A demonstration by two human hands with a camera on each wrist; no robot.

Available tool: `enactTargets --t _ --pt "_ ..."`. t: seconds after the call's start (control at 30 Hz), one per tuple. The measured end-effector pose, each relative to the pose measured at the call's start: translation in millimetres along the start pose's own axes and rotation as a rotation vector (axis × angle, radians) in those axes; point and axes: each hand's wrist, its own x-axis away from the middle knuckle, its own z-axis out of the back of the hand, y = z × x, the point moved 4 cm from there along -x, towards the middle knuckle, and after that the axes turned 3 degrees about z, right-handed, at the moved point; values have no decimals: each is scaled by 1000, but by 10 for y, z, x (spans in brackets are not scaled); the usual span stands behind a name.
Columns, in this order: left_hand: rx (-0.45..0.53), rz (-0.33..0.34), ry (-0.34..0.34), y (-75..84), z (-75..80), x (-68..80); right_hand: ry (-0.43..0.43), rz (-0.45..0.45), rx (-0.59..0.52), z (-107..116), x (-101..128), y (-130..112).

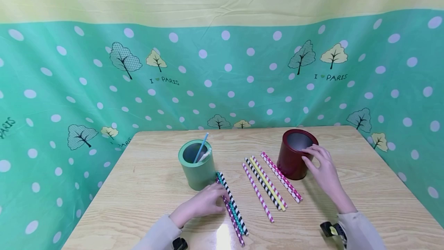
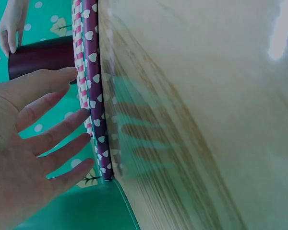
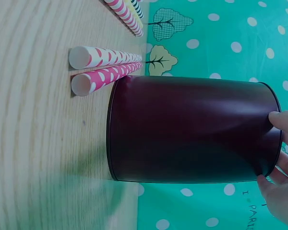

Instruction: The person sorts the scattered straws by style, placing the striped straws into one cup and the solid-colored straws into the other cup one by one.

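Note:
My left hand (image 1: pixel 207 200) hovers at three patterned straws, its fingers loosely spread, gripping nothing in the left wrist view. Those straws are black-and-white striped (image 1: pixel 234 203), teal dotted (image 1: pixel 237 219) and purple with white hearts (image 2: pixel 92 57). Just behind stands a green can (image 1: pixel 198 173) with a blue straw (image 1: pixel 201 147) and a pale, pinkish item (image 1: pixel 205 155) in it. On the right, my right hand (image 1: pixel 324 171) holds the rim of an upright dark red can (image 1: pixel 291 161), thumb and fingertips at its edge. The can's inside looks bare where visible.
Between the cans lie several more straws: a pink-striped one (image 1: pixel 258 192), a black-striped one (image 1: pixel 262 182), a yellow one (image 1: pixel 267 183) and pink-and-white patterned ones (image 1: pixel 281 176). The wooden table (image 1: pixel 145 180) backs onto a green dotted curtain (image 1: pixel 222 72).

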Motion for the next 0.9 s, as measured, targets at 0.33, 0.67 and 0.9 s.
enactTargets --t 0.33,0.67,0.9 --pt "-6 -5 -18 -21 -36 -29 -34 -38 -25 13 0 -9" --pt "-61 -56 -11 -31 -94 -59 -31 -29 -46 38 25 -14" --pt "-70 -98 -7 -27 -126 -77 -31 -32 -51 35 39 -20"
